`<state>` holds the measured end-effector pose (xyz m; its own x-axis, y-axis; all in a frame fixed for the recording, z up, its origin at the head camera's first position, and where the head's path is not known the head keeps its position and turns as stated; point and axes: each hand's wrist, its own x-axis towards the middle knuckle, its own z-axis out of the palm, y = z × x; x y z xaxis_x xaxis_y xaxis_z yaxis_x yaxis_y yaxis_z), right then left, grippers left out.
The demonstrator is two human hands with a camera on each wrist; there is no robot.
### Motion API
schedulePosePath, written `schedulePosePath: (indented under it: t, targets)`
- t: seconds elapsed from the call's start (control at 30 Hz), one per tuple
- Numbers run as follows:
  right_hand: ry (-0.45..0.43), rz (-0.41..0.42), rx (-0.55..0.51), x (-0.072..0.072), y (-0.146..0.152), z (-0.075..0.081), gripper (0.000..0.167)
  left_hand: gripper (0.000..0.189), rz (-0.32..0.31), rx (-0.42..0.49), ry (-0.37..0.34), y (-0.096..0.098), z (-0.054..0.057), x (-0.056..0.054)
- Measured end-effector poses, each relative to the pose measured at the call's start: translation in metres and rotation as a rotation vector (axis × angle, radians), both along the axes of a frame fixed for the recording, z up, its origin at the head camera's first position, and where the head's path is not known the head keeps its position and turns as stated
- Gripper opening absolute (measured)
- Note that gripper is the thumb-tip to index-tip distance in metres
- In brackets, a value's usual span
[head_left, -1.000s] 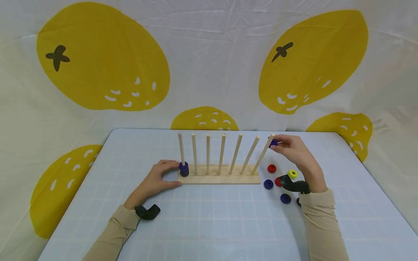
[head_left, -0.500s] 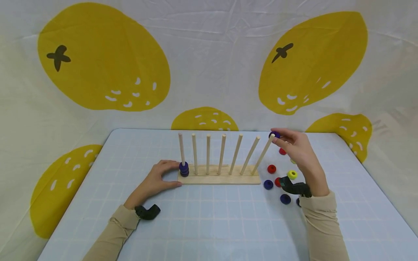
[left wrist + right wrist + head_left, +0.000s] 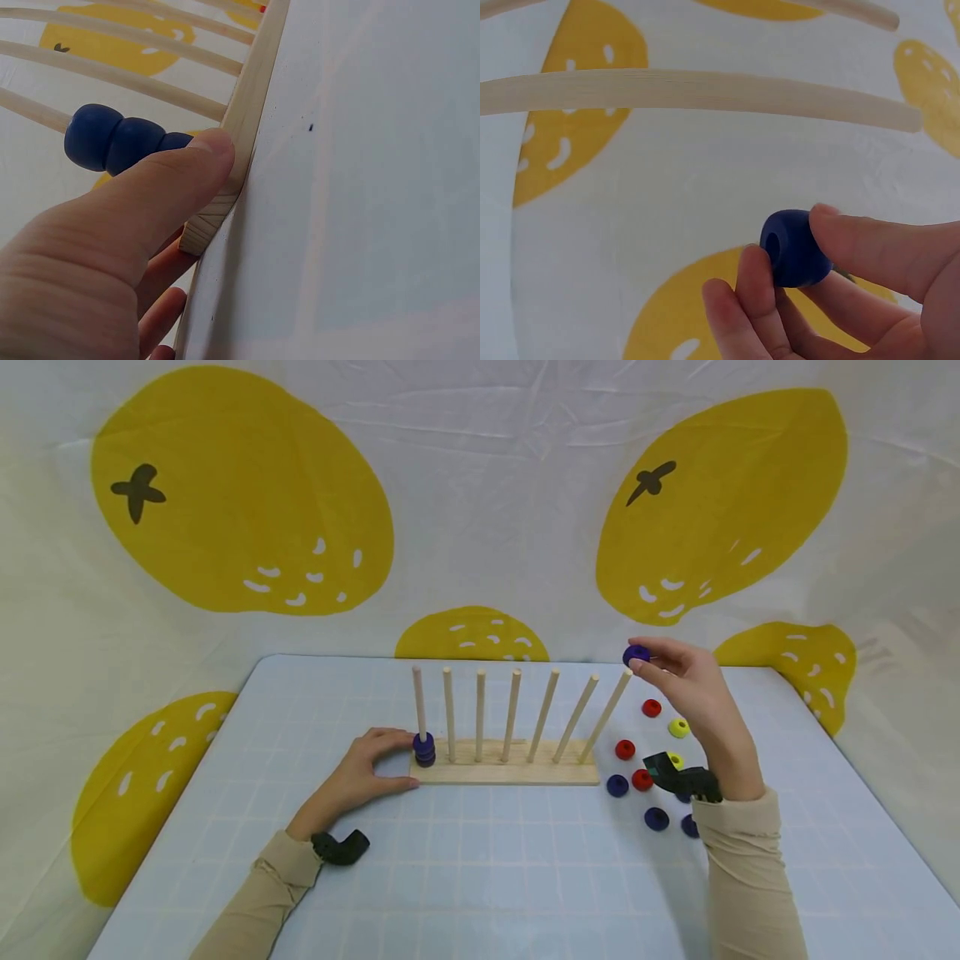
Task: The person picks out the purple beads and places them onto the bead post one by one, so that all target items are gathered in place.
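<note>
A wooden peg stand with a row of several upright pegs lies across the table. My left hand grips its left end, thumb at the front and fingers behind, as the left wrist view shows. Three blue beads are stacked at the foot of the leftmost peg, beside the thumb. My right hand pinches another blue bead between thumb and fingers, its hole facing outward. In the head view that bead appears just above the tip of the rightmost peg, apart from it.
Loose beads lie right of the stand: red ones, yellow ones and dark blue ones, some partly hidden by the right wrist's camera. Behind the table hangs a white cloth with yellow fruit prints.
My right hand has risen and moved slightly right with the blue bead, from beside the rightmost peg to above its tip. My left hand has stayed on the stand.
</note>
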<state>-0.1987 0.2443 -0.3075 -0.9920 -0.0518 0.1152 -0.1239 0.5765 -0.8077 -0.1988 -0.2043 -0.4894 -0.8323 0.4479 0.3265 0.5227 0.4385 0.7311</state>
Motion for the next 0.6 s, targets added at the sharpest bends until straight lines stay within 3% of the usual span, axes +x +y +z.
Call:
schedulePosePath:
  t: [0.23, 0.6]
  targets:
    - [-0.023, -0.012, -0.01, -0.001, -0.005, 0.015, 0.048, 0.063, -0.005, -0.006, 0.004, 0.0, 0.0, 0.0]
    - [0.019, 0.0, 0.023, -0.003, -0.021, 0.036, 0.046, 0.063, -0.017, -0.004, 0.026, 0.0, -0.001, -0.001]
